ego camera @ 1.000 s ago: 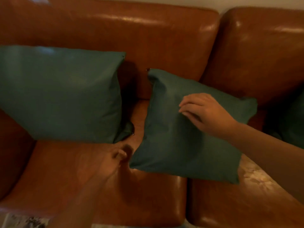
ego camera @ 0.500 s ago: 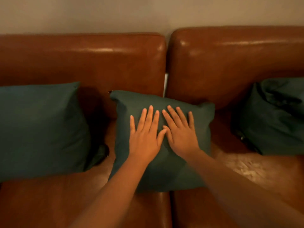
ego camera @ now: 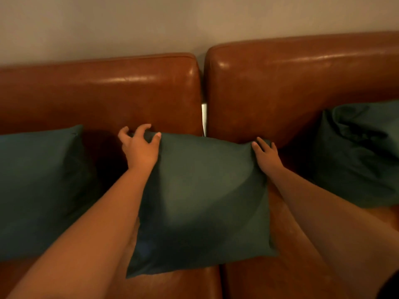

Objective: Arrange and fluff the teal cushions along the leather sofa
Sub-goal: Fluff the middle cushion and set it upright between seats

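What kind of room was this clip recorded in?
Most likely a home living room or lounge, though little of the room shows. The clues: a brown leather sofa set against a plain wall, and teal cushions lined up along the seat.

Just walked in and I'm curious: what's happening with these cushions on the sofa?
A person is tidying teal cushions on a brown leather sofa. The left hand and right hand each grip a top corner of the middle cushion, which leans against the backrest. Another cushion sits left of it, and a rumpled one right.
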`<state>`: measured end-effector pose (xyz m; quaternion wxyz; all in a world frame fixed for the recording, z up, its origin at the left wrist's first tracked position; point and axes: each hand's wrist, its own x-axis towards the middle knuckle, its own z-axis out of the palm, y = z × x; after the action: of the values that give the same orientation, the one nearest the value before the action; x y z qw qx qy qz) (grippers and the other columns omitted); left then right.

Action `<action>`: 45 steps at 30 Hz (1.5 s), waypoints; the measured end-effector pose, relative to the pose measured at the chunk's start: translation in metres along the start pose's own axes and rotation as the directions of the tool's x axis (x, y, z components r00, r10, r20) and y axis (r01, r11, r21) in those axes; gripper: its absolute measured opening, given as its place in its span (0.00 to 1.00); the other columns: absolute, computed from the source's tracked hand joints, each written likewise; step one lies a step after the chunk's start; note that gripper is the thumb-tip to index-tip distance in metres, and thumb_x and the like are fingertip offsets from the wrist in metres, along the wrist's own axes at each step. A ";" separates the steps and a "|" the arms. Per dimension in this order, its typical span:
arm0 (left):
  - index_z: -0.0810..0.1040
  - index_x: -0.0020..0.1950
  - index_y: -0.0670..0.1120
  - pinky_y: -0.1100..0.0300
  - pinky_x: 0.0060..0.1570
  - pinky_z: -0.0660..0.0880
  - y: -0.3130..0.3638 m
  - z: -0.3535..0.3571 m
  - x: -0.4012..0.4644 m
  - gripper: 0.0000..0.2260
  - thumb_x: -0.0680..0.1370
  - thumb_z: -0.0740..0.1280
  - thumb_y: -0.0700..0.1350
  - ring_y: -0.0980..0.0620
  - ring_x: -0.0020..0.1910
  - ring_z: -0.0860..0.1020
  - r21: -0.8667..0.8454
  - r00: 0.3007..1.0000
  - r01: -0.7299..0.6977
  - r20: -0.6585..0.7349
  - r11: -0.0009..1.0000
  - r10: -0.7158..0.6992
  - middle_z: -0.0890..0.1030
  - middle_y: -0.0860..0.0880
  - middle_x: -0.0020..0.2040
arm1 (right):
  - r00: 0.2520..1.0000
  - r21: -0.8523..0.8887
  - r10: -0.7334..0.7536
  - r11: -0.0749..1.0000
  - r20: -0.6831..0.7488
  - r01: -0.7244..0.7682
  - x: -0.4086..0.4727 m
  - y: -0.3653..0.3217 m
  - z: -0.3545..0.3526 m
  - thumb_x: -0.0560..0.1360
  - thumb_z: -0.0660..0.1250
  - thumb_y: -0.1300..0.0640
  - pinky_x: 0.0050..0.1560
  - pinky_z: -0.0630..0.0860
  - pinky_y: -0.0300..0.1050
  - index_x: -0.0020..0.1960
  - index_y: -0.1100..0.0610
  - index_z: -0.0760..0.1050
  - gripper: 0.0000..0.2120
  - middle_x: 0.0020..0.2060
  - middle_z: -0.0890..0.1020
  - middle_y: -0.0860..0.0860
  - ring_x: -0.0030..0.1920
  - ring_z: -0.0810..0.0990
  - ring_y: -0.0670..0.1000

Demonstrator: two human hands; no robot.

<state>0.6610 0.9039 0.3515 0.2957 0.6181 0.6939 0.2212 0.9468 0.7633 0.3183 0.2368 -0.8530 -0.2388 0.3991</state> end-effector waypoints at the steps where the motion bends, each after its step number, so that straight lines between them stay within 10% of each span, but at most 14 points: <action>1: 0.74 0.63 0.51 0.53 0.67 0.66 -0.001 0.000 0.001 0.18 0.74 0.69 0.53 0.41 0.63 0.70 -0.074 0.998 0.040 -0.047 0.996 -0.043 0.60 0.42 0.70 | 1.000 0.049 0.007 0.999 -0.015 -0.006 0.002 -0.001 0.001 0.79 0.54 0.39 0.72 0.56 0.53 0.76 0.43 0.57 0.26 0.78 0.47 0.54 0.76 0.54 0.59; 6: 0.68 0.65 0.48 0.50 0.58 0.74 -0.005 -0.007 0.019 0.29 0.69 0.75 0.51 0.47 0.55 0.75 -0.598 0.842 0.496 0.152 0.630 -0.518 0.73 0.45 0.62 | 0.979 0.555 0.204 0.814 0.003 -0.171 0.013 0.005 0.001 0.72 0.70 0.41 0.69 0.66 0.60 0.77 0.45 0.47 0.44 0.74 0.62 0.53 0.71 0.66 0.60; 8: 0.73 0.62 0.44 0.50 0.54 0.76 -0.007 -0.011 0.021 0.24 0.69 0.75 0.47 0.46 0.54 0.78 -0.629 0.808 0.548 0.228 0.551 -0.543 0.78 0.45 0.57 | 0.953 0.674 0.287 0.684 0.102 -0.278 0.015 0.008 -0.002 0.67 0.74 0.42 0.63 0.72 0.59 0.75 0.51 0.58 0.44 0.68 0.72 0.55 0.63 0.74 0.59; 13: 0.78 0.53 0.44 0.56 0.50 0.76 -0.010 -0.024 0.000 0.09 0.74 0.71 0.41 0.49 0.49 0.79 -0.664 0.827 0.507 0.197 0.549 -0.526 0.80 0.47 0.51 | 0.966 0.760 0.258 0.630 -0.008 -0.162 0.000 0.007 -0.002 0.76 0.68 0.55 0.50 0.78 0.51 0.62 0.60 0.74 0.17 0.54 0.81 0.57 0.48 0.81 0.56; 28: 0.74 0.48 0.50 0.57 0.51 0.77 0.000 -0.069 -0.028 0.01 0.79 0.64 0.44 0.54 0.47 0.79 -0.821 0.991 0.056 -0.025 0.568 -0.135 0.80 0.51 0.48 | 0.834 0.685 -0.102 0.521 -0.542 0.509 -0.056 -0.057 -0.076 0.74 0.67 0.67 0.55 0.76 0.41 0.62 0.50 0.73 0.20 0.38 0.73 0.47 0.42 0.76 0.44; 33: 0.73 0.50 0.48 0.58 0.52 0.76 0.004 -0.065 -0.026 0.03 0.80 0.63 0.40 0.52 0.49 0.78 -0.770 0.997 0.076 0.064 0.633 -0.043 0.79 0.50 0.49 | 0.971 0.917 -0.025 0.324 -0.236 0.232 -0.050 -0.045 -0.094 0.80 0.60 0.55 0.55 0.77 0.46 0.65 0.54 0.75 0.15 0.54 0.82 0.52 0.55 0.81 0.51; 39: 0.73 0.58 0.46 0.62 0.48 0.75 0.004 -0.056 -0.026 0.07 0.80 0.63 0.43 0.53 0.52 0.78 -0.708 0.998 0.028 -0.015 0.706 -0.055 0.79 0.50 0.53 | 0.963 0.762 -0.263 0.612 -0.054 0.210 -0.043 -0.034 -0.104 0.72 0.68 0.57 0.47 0.80 0.46 0.65 0.51 0.74 0.21 0.55 0.82 0.52 0.54 0.82 0.53; 45: 0.72 0.55 0.46 0.49 0.54 0.75 0.010 -0.041 -0.030 0.06 0.80 0.62 0.47 0.50 0.51 0.76 -0.611 0.985 -0.001 -0.138 0.792 -0.105 0.77 0.46 0.52 | 0.957 0.593 -0.205 0.752 -0.208 0.290 -0.047 -0.038 -0.085 0.77 0.65 0.63 0.54 0.78 0.51 0.59 0.53 0.74 0.12 0.53 0.80 0.50 0.54 0.79 0.52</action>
<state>0.6426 0.8784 0.3921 0.4263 0.4502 0.6247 0.4747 0.9792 0.7467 0.4156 0.5680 -0.7133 -0.1902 0.3639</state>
